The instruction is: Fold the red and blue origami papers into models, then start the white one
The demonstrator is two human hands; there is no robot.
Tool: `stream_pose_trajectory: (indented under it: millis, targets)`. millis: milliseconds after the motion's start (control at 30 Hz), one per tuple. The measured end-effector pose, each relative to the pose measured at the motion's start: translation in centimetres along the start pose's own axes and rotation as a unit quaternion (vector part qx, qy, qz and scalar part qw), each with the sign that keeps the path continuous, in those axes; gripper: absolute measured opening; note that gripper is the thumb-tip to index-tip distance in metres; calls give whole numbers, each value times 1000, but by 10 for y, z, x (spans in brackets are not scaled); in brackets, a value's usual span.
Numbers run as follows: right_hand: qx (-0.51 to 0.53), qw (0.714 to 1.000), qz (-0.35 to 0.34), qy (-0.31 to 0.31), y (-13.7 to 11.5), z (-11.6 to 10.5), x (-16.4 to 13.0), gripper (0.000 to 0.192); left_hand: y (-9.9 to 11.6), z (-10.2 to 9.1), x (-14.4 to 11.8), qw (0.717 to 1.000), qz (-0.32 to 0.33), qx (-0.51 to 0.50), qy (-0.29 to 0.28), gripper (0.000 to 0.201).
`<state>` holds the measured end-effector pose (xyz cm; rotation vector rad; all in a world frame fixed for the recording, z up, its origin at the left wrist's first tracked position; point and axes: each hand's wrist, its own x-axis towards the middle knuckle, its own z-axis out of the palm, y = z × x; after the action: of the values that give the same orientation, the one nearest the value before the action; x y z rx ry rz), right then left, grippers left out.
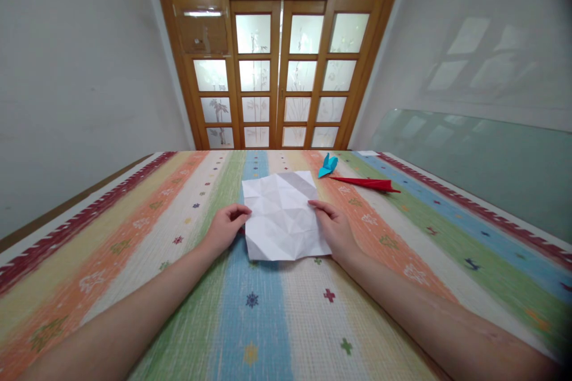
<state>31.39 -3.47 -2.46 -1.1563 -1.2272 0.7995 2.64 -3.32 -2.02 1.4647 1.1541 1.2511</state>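
A square sheet of white paper (283, 217), marked all over with crossing fold creases, is spread out between my two hands. Its left edge is pinched by my left hand (227, 225), thumb on top and fingers curled behind. On the opposite edge my right hand (335, 229) grips the paper between thumb and fingers. Part of the fingers of both hands is hidden. Beyond the sheet, to the right, lie a blue folded-paper figure (328, 165) and a long, pointed red paper plane (369, 183), both untouched.
A striped, patterned tablecloth (250, 321) covers the table. Something flat and white (369, 153) lies at the far right edge. A greenish glass panel (473, 161) leans along the right wall. Wooden doors with frosted panes (279, 71) stand behind the table.
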Motion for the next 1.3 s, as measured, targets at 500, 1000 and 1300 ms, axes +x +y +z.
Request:
stream_pose_trajectory:
  millis: [500, 1000, 1300]
  targets:
    - [-9, 1000, 17, 5, 2, -2, 0, 31, -3, -10, 8, 996, -54, -66, 20, 52]
    - [-92, 988, -77, -93, -4, 1, -12, 49, 7, -19, 2, 938, 149, 296, 105, 24]
    - [-96, 988, -85, -86, -3, 1, -7, 49, 15, -18, -2, 880, 254, 368, 163, 17]
